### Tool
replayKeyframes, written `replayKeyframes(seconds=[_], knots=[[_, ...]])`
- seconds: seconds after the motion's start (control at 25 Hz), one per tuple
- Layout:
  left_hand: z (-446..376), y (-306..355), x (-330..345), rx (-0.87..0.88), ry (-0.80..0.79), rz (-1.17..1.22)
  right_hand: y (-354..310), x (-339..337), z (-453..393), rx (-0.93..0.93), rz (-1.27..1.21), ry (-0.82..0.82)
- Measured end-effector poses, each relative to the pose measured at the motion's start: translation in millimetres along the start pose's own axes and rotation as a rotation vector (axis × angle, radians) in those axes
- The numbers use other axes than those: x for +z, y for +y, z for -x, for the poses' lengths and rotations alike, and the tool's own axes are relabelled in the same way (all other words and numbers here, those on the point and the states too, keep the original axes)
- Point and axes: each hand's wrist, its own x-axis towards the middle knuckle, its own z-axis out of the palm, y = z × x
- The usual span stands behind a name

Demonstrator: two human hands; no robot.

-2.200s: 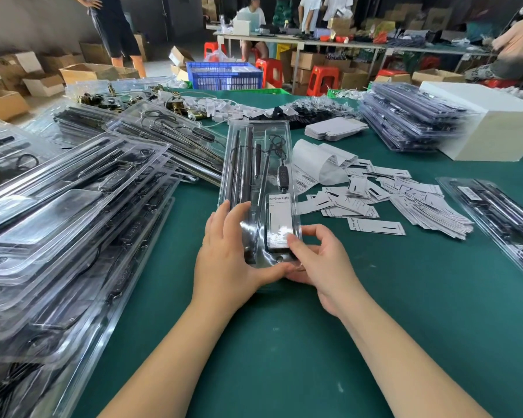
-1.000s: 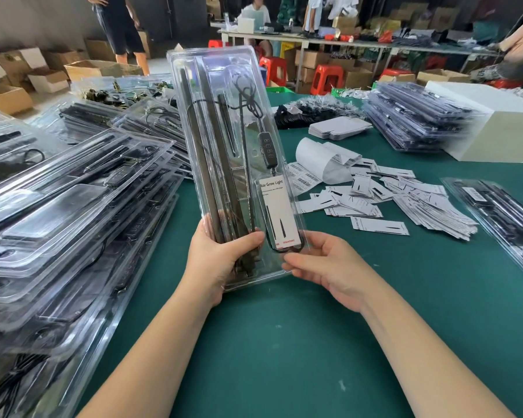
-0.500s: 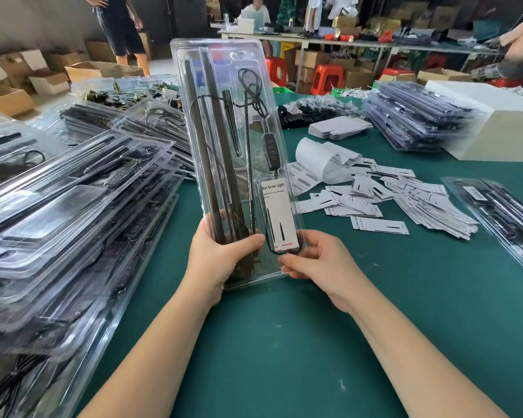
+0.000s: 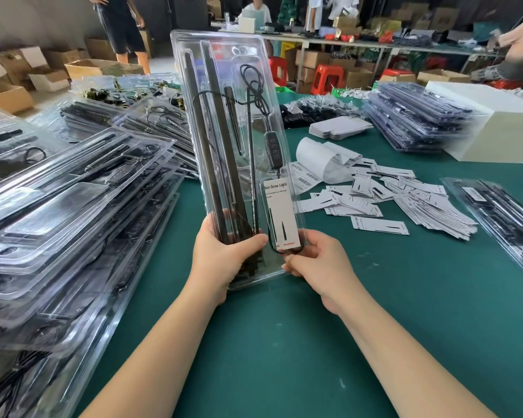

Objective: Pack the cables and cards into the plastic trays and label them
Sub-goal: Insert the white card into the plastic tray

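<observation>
Left hand (image 4: 224, 260) grip wraps the lower left edge of the clear plastic tray (image 4: 239, 86), thumb across its front. Right hand (image 4: 317, 263) pinches the tray's lower right corner, fingertips behind it. Tray is held upright, tilted slightly left, above the green desk (image 4: 314, 342) at frame centre.

Tray contents: two long black bars (image 4: 209, 146) in the left channels, a shorter black rod (image 4: 234, 122) in the middle, a coiled black cable (image 4: 254, 89) at top right running down to an inline controller (image 4: 273, 149), and a white "Grow Light" card (image 4: 280, 215) in the bottom right pocket.

9 o'clock: tall leaning stack of filled trays (image 4: 67, 221) on the desk. 3 o'clock: one filled tray (image 4: 501, 212) lying flat. 2 o'clock: loose pile of cards (image 4: 405, 200), a barcode label roll (image 4: 317, 161) beside it. 1 o'clock: flat white cartons (image 4: 338, 126), another stack of packed trays (image 4: 414, 119), a white box (image 4: 495, 128) touching it.

Far, 12 o'clock: cardboard boxes, red stools (image 4: 326, 76), people standing at another desk.
</observation>
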Motion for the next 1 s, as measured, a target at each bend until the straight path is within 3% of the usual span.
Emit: replayKeyframes(seconds=[0.44,0.72,1.0], knots=[[-3.0,-1.8,-0.3,-0.064,0.022,0.031,-4.2,0.9,4.4,-0.098,0.076,0.001],[-6.8,0.3,-2.6,-0.076,0.018,0.131,-7.8,-7.1,2.3,-0.015,-0.215,-0.155],[-6.8,-2.5,-2.1,-0.067,0.002,0.147,-3.7,-7.4,2.3,0.085,-0.292,-0.103]])
